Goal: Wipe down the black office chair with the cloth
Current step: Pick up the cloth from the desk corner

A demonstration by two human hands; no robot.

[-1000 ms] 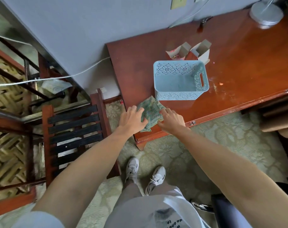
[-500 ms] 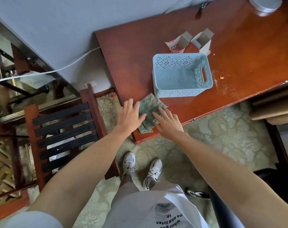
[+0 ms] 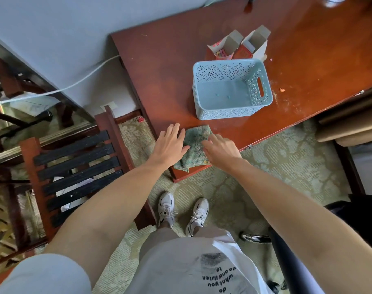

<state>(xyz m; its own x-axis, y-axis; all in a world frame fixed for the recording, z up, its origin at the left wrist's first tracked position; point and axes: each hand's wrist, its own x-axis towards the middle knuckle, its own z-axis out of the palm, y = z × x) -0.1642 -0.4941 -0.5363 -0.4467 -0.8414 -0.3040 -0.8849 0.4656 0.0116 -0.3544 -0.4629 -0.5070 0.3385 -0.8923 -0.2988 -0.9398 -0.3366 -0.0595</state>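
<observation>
A folded green cloth point(image 3: 194, 145) lies on the near corner of the red-brown desk point(image 3: 170, 81). My left hand point(image 3: 169, 145) lies flat with straight fingers along the cloth's left edge. My right hand point(image 3: 220, 150) rests on the cloth's right side with fingers slightly bent. Part of the black office chair point(image 3: 350, 217) shows at the lower right, with a black arm or post point(image 3: 287, 257) and a chrome base leg point(image 3: 256, 238) on the carpet.
A light blue perforated basket point(image 3: 259, 71) stands on the desk behind the cloth. Two open small cartons point(image 3: 240, 45) stand behind it. A wooden slatted rack point(image 3: 74, 170) sits left of my feet. A white cable point(image 3: 74, 85) runs along the wall.
Both hands stay on the cloth at the desk corner, shifting slightly on it. The view has tilted and moved, so more of the desk and the black chair shows.
</observation>
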